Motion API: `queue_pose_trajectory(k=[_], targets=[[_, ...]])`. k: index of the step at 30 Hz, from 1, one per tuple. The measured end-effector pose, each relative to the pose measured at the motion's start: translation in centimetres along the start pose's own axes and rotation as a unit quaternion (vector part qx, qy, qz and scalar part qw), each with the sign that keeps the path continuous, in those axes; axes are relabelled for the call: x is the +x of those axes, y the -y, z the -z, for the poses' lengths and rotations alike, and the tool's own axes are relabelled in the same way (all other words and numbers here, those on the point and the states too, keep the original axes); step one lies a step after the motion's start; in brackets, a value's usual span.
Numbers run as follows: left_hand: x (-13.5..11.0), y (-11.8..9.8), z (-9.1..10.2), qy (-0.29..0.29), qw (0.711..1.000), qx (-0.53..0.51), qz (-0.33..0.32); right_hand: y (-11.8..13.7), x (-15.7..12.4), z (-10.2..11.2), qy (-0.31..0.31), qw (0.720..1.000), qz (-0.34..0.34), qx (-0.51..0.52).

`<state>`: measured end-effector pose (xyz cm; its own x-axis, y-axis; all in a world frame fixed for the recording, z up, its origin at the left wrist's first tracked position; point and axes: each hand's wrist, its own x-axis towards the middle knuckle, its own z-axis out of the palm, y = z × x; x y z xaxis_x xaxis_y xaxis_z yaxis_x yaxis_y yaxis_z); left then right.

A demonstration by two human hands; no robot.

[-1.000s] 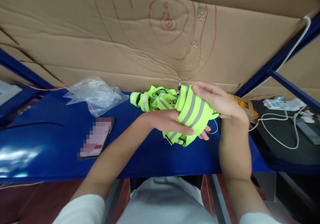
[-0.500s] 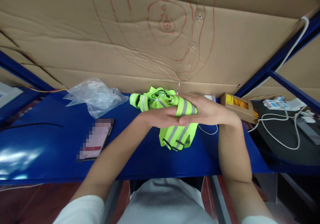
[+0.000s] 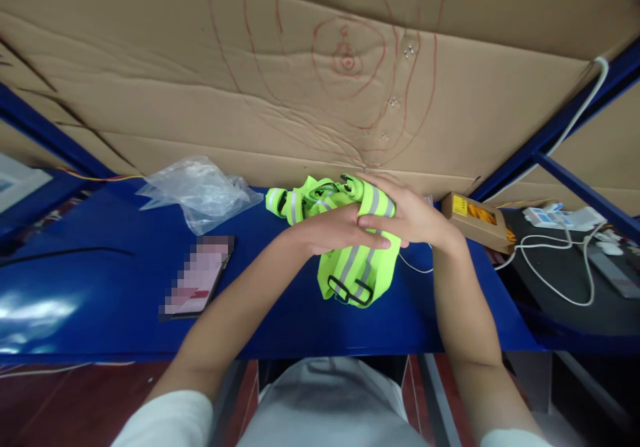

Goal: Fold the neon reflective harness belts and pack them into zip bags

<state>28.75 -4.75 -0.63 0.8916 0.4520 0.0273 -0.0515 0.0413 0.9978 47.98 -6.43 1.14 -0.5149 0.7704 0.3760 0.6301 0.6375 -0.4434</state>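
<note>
Fabric strapping, bright yellow-green with grey stripes [image 3: 360, 267], is folded between our hands over the blue table [image 3: 295, 327]; we cannot tell whether its lower end touches the surface. Our left hand [image 3: 333, 229] lies against the folds with a finger stretched across their front, while our right hand [image 3: 409, 212] pinches the upper roll, thumb in front and fingers behind. Two black loop-shaped buckles [image 3: 351, 297] show at the strapping's lower end, and from there blue surface runs to the straight front edge, close to our pale shirt [image 3: 330, 400]. More room for moving lies between the strapping and our right forearm; our left forearm passes just beside a flat, dark-edged device [image 3: 200, 280]. Behind, an upright brown cardboard panel with red drawn lines [image 3: 280, 80] bounds the space, with a crumpled clear plastic bag [image 3: 200, 194] near it and a brown cardboard box with a yellow label [image 3: 493, 234] by the right edge. A tangled yellow-green heap [image 3: 296, 208] is partly covered by our left hand, so we cannot make out whether it joins the held folds. Most left fingers are hidden, the device's screen is pixelated, and a thin white cable [image 3: 420, 270] disappears behind the strapping.
</note>
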Motion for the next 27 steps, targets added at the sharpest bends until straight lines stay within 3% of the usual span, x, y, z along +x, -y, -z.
queue_pose_trajectory(k=[5,9,11,14,20,22,27], targets=[[-0.3,0.0,0.0,-0.068,0.997,0.027,-0.002,0.7,-0.3,0.6,-0.036,0.997,0.018,-0.062],[0.5,0.7,-0.1,-0.008,0.993,-0.114,0.041,2.1,-1.1,1.5,-0.116,0.987,0.004,-0.107],[1.3,1.4,-0.2,-0.054,0.986,-0.153,0.038,2.4,-1.3,1.7,-0.14,0.984,-0.003,-0.114],[2.5,2.5,-0.3,-0.157,0.979,-0.131,0.002,1.7,-0.9,1.5,-0.107,0.989,-0.012,-0.099],[3.1,3.6,1.1,-0.047,0.994,-0.102,0.016,-1.1,-0.2,1.3,-0.11,0.992,-0.046,-0.048],[3.1,3.5,1.5,-0.056,0.995,-0.085,-0.004,-1.1,-0.2,1.3,-0.101,0.993,-0.028,-0.048],[2.5,2.4,1.3,-0.15,0.987,-0.036,-0.048,-0.1,-0.2,1.4,-0.04,0.997,0.014,-0.07]])
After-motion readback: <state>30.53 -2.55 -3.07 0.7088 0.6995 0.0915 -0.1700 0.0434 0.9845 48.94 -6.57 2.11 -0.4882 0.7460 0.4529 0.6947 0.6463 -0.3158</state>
